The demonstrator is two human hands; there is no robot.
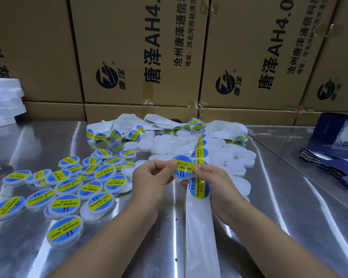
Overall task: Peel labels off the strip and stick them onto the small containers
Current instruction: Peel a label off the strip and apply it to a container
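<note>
Pressing a round blue-and-yellow soldering-paste label (182, 166) onto a small round white plastic container (179, 178), the person holds both just above the shiny steel tabletop (289, 197). The left hand (152, 175) has its fingers closed on the container's left edge, thumb on the label; the right hand (213, 181) pinches the right edge the same way, with the long white backing strip (201, 227) running under it and the next label (199, 187) waiting just below. To the left lies a spread of labelled containers (64, 189), perhaps two dozen done. Behind the hands a heap of bare white containers (169, 145) remains, with more coiled label strip (117, 131) beyond, so I'd judge the job about half finished
</note>
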